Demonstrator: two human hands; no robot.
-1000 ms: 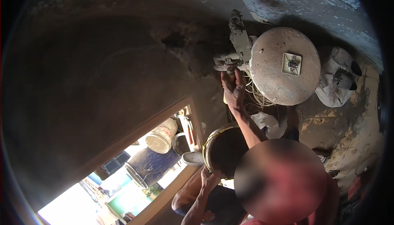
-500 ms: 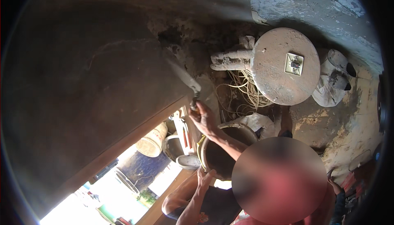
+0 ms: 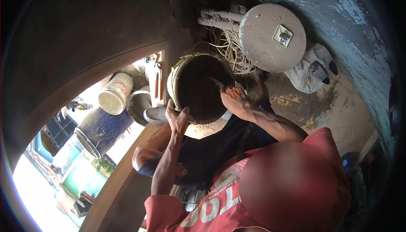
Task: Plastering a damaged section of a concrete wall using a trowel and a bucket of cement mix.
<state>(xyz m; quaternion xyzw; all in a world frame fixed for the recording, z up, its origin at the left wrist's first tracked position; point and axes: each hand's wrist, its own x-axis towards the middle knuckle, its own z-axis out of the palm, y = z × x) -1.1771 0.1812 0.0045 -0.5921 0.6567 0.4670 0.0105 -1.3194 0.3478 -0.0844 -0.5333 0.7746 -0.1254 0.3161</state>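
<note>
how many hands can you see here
2: the left hand on the bucket at its rim, the right hand holding a trowel at its mouth. Others may be hidden in the dark.

A pale round disc [image 3: 262,48] is lying at upper right, with a small square plate [image 3: 282,35] sitting on it. Coils of cream cable [image 3: 232,48] are spilling out beside its left edge, below some crusted, pale lengths [image 3: 220,19] at upper centre. A whitish sack [image 3: 303,78] is slumping to the disc's lower right, and a flaking blue-grey wall [image 3: 334,29] is curving along the right. At left, a cream bucket [image 3: 114,95] is tilting near a dark-blue drum [image 3: 103,127], while a leafy plant [image 3: 103,165] is showing below the drum.
</note>
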